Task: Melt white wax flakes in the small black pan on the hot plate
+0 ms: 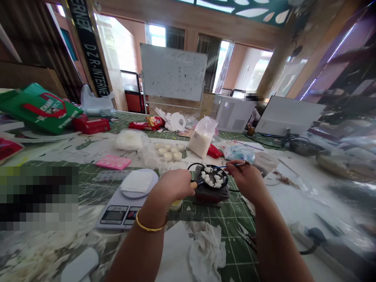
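My left hand (176, 183) is closed around the wooden handle of a small black frying pan (224, 181). White chunks (212, 181) lie spread over the pan. Under it is a small dark electric hot plate (207, 196). A thin blue stick (220, 167) is pinched in my right hand (241, 174), its far end reaching over the pan's rim; what kind of tool it is I cannot make out. A kitchen scale (117, 216) with white paper (135, 181) on its platform stands left of my left hand.
Several small cups with pale filling (168, 156) and a bag of white pellets (202, 141) stand behind the pan. Scissors (246, 237) lie near my right forearm, crumpled tissue (207, 250) between my arms. At right is a power strip (323, 250) with a plug.
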Demonstrator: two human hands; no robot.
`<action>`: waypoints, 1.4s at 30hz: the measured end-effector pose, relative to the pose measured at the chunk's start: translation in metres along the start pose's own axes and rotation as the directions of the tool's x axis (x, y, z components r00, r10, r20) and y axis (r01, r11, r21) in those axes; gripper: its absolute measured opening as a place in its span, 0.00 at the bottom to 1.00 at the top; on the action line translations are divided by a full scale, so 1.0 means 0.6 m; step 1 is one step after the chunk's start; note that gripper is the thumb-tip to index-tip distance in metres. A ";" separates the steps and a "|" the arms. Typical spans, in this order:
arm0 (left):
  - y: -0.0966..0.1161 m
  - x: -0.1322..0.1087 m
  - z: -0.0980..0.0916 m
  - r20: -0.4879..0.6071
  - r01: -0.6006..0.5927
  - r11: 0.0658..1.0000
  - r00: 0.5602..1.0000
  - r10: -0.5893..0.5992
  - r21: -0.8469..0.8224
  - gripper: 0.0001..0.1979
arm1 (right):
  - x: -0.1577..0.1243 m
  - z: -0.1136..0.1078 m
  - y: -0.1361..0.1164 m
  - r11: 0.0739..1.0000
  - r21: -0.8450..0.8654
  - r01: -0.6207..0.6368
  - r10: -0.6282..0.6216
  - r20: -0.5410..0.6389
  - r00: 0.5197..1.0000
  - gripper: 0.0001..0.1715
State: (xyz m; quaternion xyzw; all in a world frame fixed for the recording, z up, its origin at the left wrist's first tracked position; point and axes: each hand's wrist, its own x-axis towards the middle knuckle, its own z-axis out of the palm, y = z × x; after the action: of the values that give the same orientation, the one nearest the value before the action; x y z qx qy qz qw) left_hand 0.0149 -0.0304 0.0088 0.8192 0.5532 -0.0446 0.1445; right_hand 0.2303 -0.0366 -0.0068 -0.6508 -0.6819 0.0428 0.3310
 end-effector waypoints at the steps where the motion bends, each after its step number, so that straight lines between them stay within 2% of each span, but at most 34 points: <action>1: 0.000 0.000 0.000 -0.001 0.004 1.000 1.000 -0.004 0.000 0.14 | 0.001 0.007 -0.001 0.999 0.038 0.020 -0.020 -0.020 1.000 0.17; 3: 0.001 0.001 0.001 -0.007 0.012 1.000 1.000 -0.012 0.002 0.14 | 0.003 0.018 -0.004 0.997 0.065 0.050 -0.050 0.005 0.999 0.16; 6: 0.001 0.001 0.002 -0.004 0.015 1.000 1.000 -0.015 0.002 0.15 | 0.003 0.020 -0.005 0.999 0.007 0.054 -0.055 0.088 0.995 0.16; 8: 0.001 0.001 0.002 -0.001 0.016 1.000 1.000 -0.016 0.003 0.15 | 0.003 0.017 -0.005 0.999 -0.018 0.049 -0.048 0.065 0.997 0.17; 10: 0.001 0.002 0.002 -0.002 0.014 1.000 1.000 -0.014 0.002 0.15 | 0.003 0.016 -0.006 0.999 0.009 0.046 -0.046 0.007 0.999 0.17; 12: 0.000 0.002 0.002 -0.004 0.009 1.000 1.000 -0.009 0.001 0.15 | 0.003 0.020 -0.009 0.998 0.044 0.046 -0.046 -0.004 0.999 0.17; 16: -0.002 0.002 0.003 -0.003 0.003 1.000 1.000 -0.003 -0.003 0.15 | 0.002 0.027 -0.018 0.998 0.034 0.052 -0.055 0.102 0.993 0.17; 18: -0.003 0.002 0.003 -0.006 0.000 1.000 1.000 0.000 -0.002 0.15 | 0.000 0.024 -0.019 0.998 0.005 0.057 -0.057 0.106 0.993 0.18; 22: -0.004 0.001 0.003 -0.007 -0.011 1.000 1.000 0.011 -0.004 0.15 | -0.001 0.021 -0.018 0.999 -0.013 0.041 -0.040 0.030 0.999 0.18; 26: -0.003 -0.002 0.001 0.002 -0.016 1.000 1.000 0.016 -0.004 0.14 | -0.005 0.013 -0.019 0.998 0.034 0.055 -0.059 0.129 0.990 0.18; 31: -0.001 -0.002 -0.002 0.002 -0.030 1.000 1.000 0.030 -0.001 0.12 | -0.020 -0.011 -0.020 0.999 0.023 0.028 -0.030 0.060 0.998 0.19; 34: 0.000 0.000 -0.002 0.004 -0.029 1.000 1.000 0.029 0.005 0.12 | -0.022 -0.012 -0.023 0.998 0.014 0.068 -0.070 0.176 0.982 0.19; 36: 0.000 0.001 -0.002 0.005 -0.028 1.000 1.000 0.028 0.005 0.12 | -0.020 -0.009 -0.025 0.997 -0.026 0.077 -0.069 0.209 0.975 0.19; 40: 0.000 -0.002 -0.006 0.022 -0.011 1.000 1.000 0.011 -0.017 0.12 | -0.021 -0.015 -0.026 0.999 -0.028 0.034 -0.029 0.153 0.988 0.19; 42: -0.001 -0.004 -0.008 0.033 -0.002 1.000 0.999 0.003 -0.025 0.13 | -0.022 -0.020 -0.026 0.999 -0.032 0.036 -0.031 0.163 0.986 0.20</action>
State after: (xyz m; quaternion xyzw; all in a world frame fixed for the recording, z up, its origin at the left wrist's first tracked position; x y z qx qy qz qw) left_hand 0.0131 -0.0311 0.0139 0.8171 0.5504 -0.0510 0.1640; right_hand 0.2223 -0.0557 0.0049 -0.6393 -0.7181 0.0785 0.2637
